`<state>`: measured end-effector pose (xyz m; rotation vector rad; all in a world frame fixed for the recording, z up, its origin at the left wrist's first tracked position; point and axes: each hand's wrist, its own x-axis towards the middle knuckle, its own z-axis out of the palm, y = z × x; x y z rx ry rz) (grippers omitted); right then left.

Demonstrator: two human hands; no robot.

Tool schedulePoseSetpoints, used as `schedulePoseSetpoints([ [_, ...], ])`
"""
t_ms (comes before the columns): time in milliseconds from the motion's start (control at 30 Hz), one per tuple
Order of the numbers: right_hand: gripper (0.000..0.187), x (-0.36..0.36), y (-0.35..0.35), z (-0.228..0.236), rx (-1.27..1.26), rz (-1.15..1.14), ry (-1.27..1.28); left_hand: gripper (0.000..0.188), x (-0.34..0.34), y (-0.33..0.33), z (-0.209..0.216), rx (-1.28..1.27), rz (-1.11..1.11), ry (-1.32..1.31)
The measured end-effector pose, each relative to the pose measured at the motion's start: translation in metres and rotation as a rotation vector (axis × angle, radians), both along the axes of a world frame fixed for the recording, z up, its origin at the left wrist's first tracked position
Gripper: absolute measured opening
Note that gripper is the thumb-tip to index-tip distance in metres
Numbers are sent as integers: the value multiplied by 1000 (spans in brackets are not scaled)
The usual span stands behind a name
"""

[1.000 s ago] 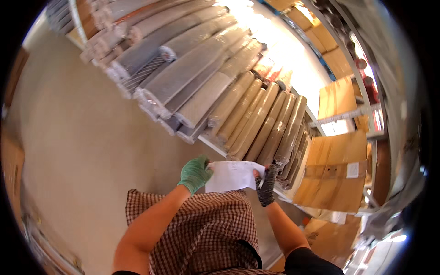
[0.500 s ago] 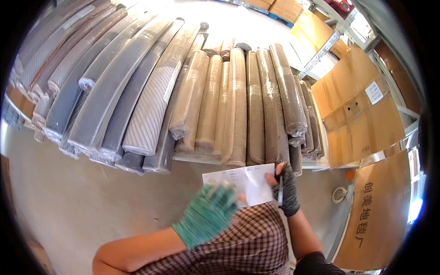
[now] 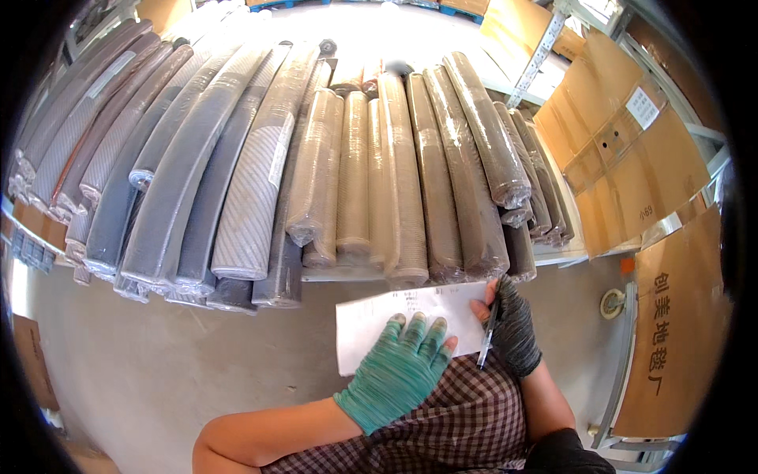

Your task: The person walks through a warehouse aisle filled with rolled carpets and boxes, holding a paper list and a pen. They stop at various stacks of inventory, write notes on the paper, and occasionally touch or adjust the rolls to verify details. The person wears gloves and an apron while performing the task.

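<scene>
A white sheet of paper (image 3: 362,322) with a few handwritten marks is held above my lap, in front of the wrapped rolls. My left hand (image 3: 396,370), in a green fingertip-less glove, lies flat across its lower middle with the fingers stretched out. At the sheet's right edge, my right hand (image 3: 515,328), in a dark grey glove, pinches the paper between bare fingertips. That same hand also holds a slim pen (image 3: 486,341), its clear end pointing down. Part of the paper is hidden under my left hand.
Many plastic-wrapped carpet rolls (image 3: 251,207), grey and brown, lie side by side on a low platform (image 3: 341,274) ahead. Large cardboard boxes (image 3: 671,332) and metal shelving (image 3: 539,57) stand on the right. A checked garment (image 3: 474,403) covers my lap.
My left hand, blurred at the paper's lower left before, now rests flat farther right on the sheet. The pen is more fully visible in my right hand. The whole view has shifted slightly.
</scene>
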<state>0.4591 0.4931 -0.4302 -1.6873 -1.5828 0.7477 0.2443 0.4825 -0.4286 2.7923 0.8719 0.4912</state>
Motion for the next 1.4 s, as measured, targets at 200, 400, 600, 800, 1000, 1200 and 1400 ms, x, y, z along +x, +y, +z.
schedulePoseSetpoints([
  [200,24,16,1,-4,-37,11,25,40,11,12,-5,193,-43,104],
  [400,25,29,4,-2,40,-23,46,43,26,18,-15,133,-74,5],
  [600,31,67,26,-1,240,-79,83,41,65,36,-5,342,-26,-27],
  [800,31,108,84,-7,331,-95,65,39,110,81,-8,376,18,-55],
  [1000,29,120,91,-27,287,-91,59,37,128,86,-36,341,85,-167],
  [1200,29,122,90,-12,604,-219,165,34,134,77,-19,320,155,-74],
  [1400,36,74,69,42,328,-34,263,38,132,66,-20,300,179,-47],
])
